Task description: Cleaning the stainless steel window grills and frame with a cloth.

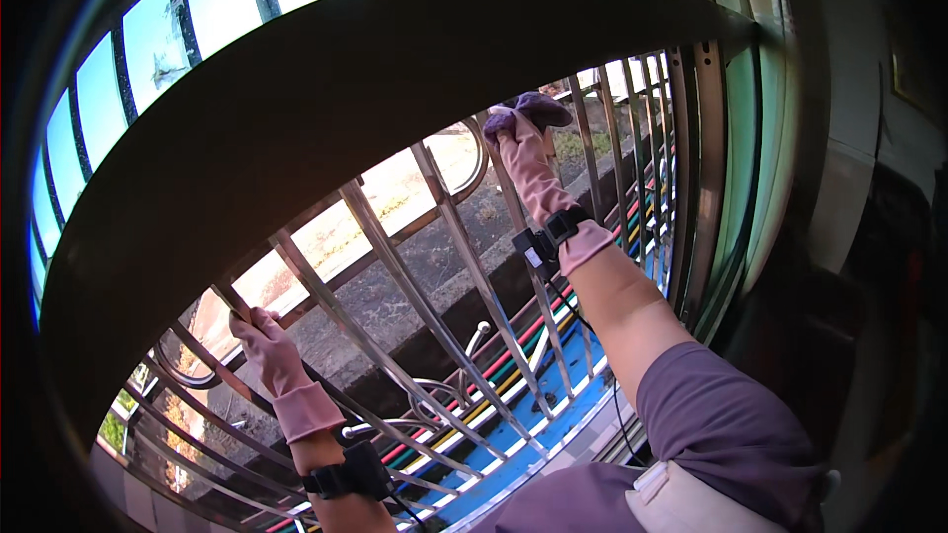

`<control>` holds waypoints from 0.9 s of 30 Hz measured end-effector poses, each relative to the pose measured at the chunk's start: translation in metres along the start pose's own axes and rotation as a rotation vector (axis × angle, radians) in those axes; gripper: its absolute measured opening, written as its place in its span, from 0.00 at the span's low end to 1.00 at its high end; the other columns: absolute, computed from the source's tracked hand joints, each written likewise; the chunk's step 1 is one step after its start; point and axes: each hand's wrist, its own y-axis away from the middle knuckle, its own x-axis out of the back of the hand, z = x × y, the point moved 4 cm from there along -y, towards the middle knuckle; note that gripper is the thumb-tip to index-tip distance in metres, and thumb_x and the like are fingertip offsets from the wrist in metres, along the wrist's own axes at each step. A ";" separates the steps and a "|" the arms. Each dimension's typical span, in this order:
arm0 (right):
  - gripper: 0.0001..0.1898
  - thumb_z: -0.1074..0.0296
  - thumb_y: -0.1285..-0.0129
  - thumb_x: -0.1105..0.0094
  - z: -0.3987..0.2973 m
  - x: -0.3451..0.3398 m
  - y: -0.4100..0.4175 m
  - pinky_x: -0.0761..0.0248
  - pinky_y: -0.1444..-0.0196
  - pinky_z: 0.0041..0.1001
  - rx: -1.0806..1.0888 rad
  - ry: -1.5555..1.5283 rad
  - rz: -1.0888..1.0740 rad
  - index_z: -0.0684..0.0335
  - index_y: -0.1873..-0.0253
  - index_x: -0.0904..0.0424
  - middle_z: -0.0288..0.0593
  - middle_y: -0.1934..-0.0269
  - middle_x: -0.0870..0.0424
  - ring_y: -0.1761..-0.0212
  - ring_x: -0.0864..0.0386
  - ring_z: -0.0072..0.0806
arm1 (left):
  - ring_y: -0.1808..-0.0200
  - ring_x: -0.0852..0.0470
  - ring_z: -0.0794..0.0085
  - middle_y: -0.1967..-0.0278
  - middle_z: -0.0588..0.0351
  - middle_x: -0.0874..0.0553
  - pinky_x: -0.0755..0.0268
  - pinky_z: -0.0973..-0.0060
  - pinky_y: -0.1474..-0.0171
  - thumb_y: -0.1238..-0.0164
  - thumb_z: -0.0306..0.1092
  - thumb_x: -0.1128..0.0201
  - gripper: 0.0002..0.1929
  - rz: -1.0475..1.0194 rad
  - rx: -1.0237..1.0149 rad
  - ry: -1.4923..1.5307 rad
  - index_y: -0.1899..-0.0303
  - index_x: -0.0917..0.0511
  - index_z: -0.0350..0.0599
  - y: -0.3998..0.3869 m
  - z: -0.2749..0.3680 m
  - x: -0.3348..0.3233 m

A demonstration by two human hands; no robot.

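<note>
My left hand [268, 352], in a pink rubber glove, grips one upright metal bar [231, 301] of a window guard at the left. Higher up and to the right, my right hand [522, 144] wears a matching glove and holds a purple cloth [546, 109] against the guard. The cloth bunches over the fingers and hides part of the bar there. Between the two hands run several shiny upright bars [385, 252]. Black strapped devices sit on both wrists, the right one [544, 244] over the glove cuff.
A wide dark panel [355, 81] crosses above the hands. At the right stands the window frame [711, 185]. Coloured rods [511, 355] and a blue sheet [511, 414] lie beyond the lower bars. A black cable [621, 414] hangs beneath my right arm.
</note>
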 end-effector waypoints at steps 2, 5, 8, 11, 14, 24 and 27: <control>0.08 0.73 0.33 0.37 -0.006 -0.002 0.020 0.29 0.54 0.19 0.246 0.273 0.007 0.62 0.50 0.21 0.35 0.61 0.22 0.59 0.25 0.24 | 0.65 0.15 0.64 0.65 0.50 0.16 0.24 0.66 0.60 0.21 0.39 0.52 0.20 0.041 -0.019 -0.064 0.35 0.40 0.40 -0.003 -0.009 0.001; 0.16 0.76 0.36 0.37 -0.013 -0.015 0.056 0.26 0.46 0.24 0.254 0.565 -0.015 0.61 0.43 0.21 0.41 0.55 0.17 0.54 0.20 0.29 | 0.65 0.15 0.63 0.65 0.49 0.16 0.24 0.66 0.61 0.21 0.39 0.51 0.20 0.016 0.019 -0.121 0.36 0.40 0.40 -0.009 -0.021 0.011; 0.21 0.75 0.34 0.39 -0.003 0.006 0.058 0.26 0.45 0.26 -0.031 0.493 -0.106 0.62 0.37 0.26 0.41 0.52 0.18 0.53 0.20 0.29 | 0.65 0.15 0.62 0.64 0.49 0.16 0.24 0.67 0.61 0.22 0.39 0.50 0.20 0.000 0.003 -0.086 0.37 0.40 0.40 -0.006 -0.009 0.012; 0.25 0.69 0.32 0.39 0.038 -0.008 0.040 0.24 0.45 0.29 -0.013 0.513 0.051 0.61 0.33 0.36 0.45 0.50 0.21 0.50 0.20 0.34 | 0.64 0.16 0.62 0.64 0.48 0.16 0.24 0.66 0.60 0.22 0.39 0.50 0.21 -0.004 -0.001 -0.077 0.36 0.40 0.40 -0.004 -0.002 0.010; 0.25 0.58 0.32 0.38 0.061 -0.017 0.048 0.22 0.56 0.35 0.025 0.749 0.156 0.58 0.37 0.39 0.49 0.53 0.21 0.54 0.18 0.43 | 0.64 0.16 0.63 0.64 0.48 0.16 0.23 0.67 0.60 0.21 0.38 0.50 0.21 -0.031 0.000 -0.087 0.36 0.40 0.39 0.000 0.000 0.014; 0.15 0.47 0.26 0.48 0.049 -0.004 0.037 0.32 0.68 0.34 -0.122 0.747 0.060 0.51 0.53 0.34 0.35 0.70 0.28 0.72 0.28 0.31 | 0.67 0.16 0.68 0.63 0.50 0.18 0.22 0.70 0.61 0.21 0.35 0.51 0.20 -0.064 0.031 0.085 0.35 0.40 0.39 -0.002 0.001 -0.004; 0.15 0.48 0.27 0.47 0.048 0.013 0.018 0.28 0.64 0.34 -0.014 1.518 -0.364 0.53 0.54 0.31 0.35 0.68 0.23 0.67 0.22 0.32 | 0.68 0.16 0.68 0.64 0.50 0.19 0.23 0.70 0.62 0.21 0.35 0.51 0.21 -0.056 0.011 0.095 0.34 0.41 0.41 -0.003 0.004 -0.011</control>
